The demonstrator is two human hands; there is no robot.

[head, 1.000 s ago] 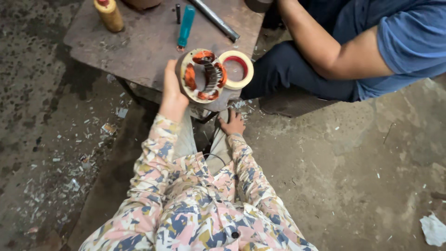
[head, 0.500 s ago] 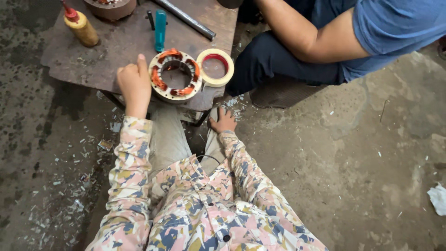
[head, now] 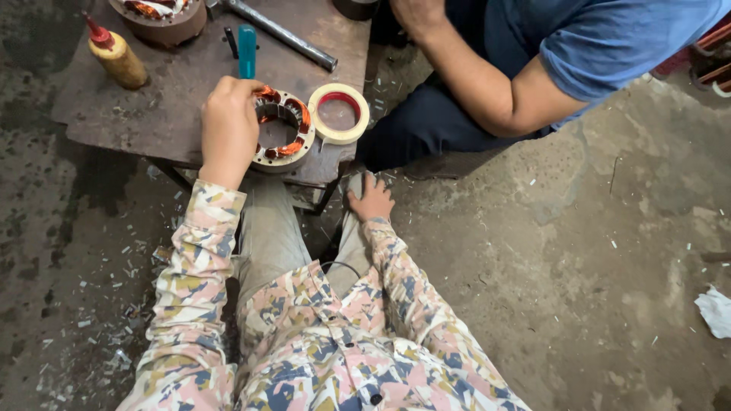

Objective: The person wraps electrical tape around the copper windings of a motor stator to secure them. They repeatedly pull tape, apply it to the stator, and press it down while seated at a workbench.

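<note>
1. Concrete floor [head: 579, 251], stained and littered with pale chips, surrounds a low, dark, worn tabletop [head: 145, 106] at the top left.
2. At the tabletop's far left stands a yellow bottle [head: 119, 58] with a red nozzle, upright.
3. Right of it, at the top edge, sits a round motor part [head: 164, 15] with copper windings, partly cut off by the frame.
4. A tool with a teal handle [head: 247, 50] lies near the middle of the tabletop, pointing away from the person.
5. The left hand [head: 227, 129], in a floral sleeve, rests on the near left side of the stator [head: 283, 129]; its grip is closed around the rim, fingers curled over the top edge.
6. This stator, a metal ring with orange copper coils inside, lies flat near the tabletop's front edge.
7. A steel rod [head: 282, 34] lies aslant behind the stator.
8. Touching the stator's right side lies a tape roll [head: 339, 113], cream with a red core.
9. The right hand [head: 371, 199] is below the tabletop's front corner, fingers spread and open, holding nothing; whether it rests on a leg or the floor is unclear.
10. A co-worker [head: 533, 68] in a blue shirt and dark trousers sits at the upper right, one forearm reaching toward the tabletop's far edge.
11. A white scrap [head: 716, 310] lies on the floor at the far right.
</note>
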